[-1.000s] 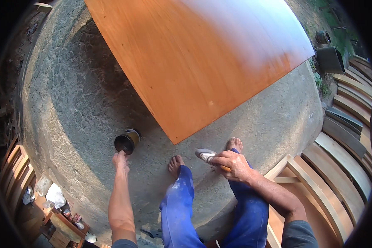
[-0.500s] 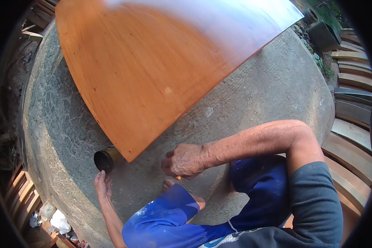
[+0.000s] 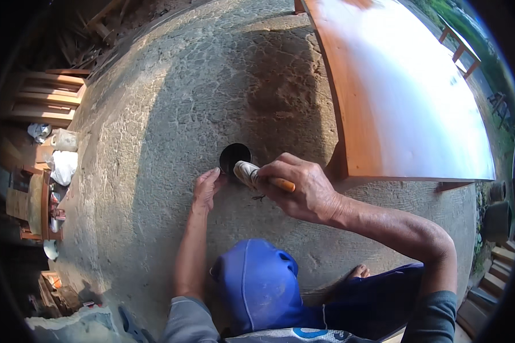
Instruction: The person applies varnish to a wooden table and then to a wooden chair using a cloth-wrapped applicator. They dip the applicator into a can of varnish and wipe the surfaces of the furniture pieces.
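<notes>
A dark, round open can point(image 3: 235, 156) stands on the concrete, its inside black and its contents not visible. My left hand point(image 3: 207, 187) pinches the near left side of its rim between thumb and fingers. From the right, my right hand point(image 3: 308, 191) grips a paintbrush point(image 3: 247, 174), whose pale head points at the can's mouth. The orange handle end pokes out beneath my fingers. Whether the tip touches the rim I cannot tell. To the right is a varnished orange-brown wooden panel point(image 3: 340, 108), raised above the ground, with strong glare across its top.
Rough concrete floor point(image 3: 171, 148) spreads around the can. Wooden frames point(image 3: 48, 97), white plastic bags point(image 3: 63, 167) and scrap wood lie along the left edge. A dark bucket point(image 3: 498, 220) stands at the far right, beyond the panel. My blue-trousered knee point(image 3: 257, 280) is close below the can.
The view has swung left, so the panel now appears at the right and the can near the middle. My right hand has brought the brush up to the can; my left hand keeps its rim.
</notes>
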`<move>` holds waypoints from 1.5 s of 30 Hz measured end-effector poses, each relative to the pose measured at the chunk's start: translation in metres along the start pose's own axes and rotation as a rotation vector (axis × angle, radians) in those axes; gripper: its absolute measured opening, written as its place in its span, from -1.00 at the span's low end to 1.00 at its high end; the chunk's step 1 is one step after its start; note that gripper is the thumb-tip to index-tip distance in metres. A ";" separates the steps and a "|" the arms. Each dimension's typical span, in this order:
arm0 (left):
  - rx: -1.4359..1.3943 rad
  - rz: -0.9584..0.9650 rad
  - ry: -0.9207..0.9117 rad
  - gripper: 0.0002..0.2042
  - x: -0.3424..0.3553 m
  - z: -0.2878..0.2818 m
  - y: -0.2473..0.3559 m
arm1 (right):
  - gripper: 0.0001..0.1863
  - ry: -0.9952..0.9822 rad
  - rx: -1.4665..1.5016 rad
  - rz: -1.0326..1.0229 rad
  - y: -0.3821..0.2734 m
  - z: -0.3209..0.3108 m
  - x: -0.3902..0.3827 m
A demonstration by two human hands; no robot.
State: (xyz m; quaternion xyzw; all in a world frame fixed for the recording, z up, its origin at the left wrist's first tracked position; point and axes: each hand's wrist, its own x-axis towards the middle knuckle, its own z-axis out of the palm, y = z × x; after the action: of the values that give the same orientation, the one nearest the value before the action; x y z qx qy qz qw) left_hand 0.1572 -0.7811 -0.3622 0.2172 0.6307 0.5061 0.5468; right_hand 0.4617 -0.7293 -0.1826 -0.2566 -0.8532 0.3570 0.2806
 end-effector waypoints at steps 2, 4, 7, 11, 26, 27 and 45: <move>0.052 0.073 0.036 -0.78 0.003 -0.027 -0.012 | -0.79 0.089 0.037 0.036 -0.006 0.021 0.037; -0.056 0.121 0.070 -0.77 -0.004 -0.020 -0.014 | -0.76 0.128 -0.001 0.135 -0.006 0.034 0.064; -0.123 0.164 0.064 -0.75 -0.007 -0.020 -0.015 | -0.76 0.031 0.090 0.342 -0.009 0.047 0.099; -0.091 0.169 0.026 -0.73 0.000 -0.025 -0.015 | -0.73 -0.028 -0.055 0.439 0.014 0.072 0.128; -0.108 0.175 0.012 -0.72 0.014 -0.017 -0.025 | -0.69 -0.141 -0.227 0.551 0.072 0.132 0.134; -0.094 0.177 0.019 -0.73 0.014 -0.017 -0.025 | -0.69 -0.142 -0.224 0.559 0.075 0.135 0.134; 0.029 0.221 -0.055 -0.71 0.025 -0.020 -0.028 | -0.82 0.259 0.057 0.588 0.078 0.074 0.114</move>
State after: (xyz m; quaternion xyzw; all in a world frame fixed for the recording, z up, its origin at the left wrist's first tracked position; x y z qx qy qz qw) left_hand 0.1388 -0.7793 -0.4004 0.3073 0.5948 0.5479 0.5016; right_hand 0.3505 -0.6430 -0.2509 -0.5272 -0.6895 0.4110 0.2789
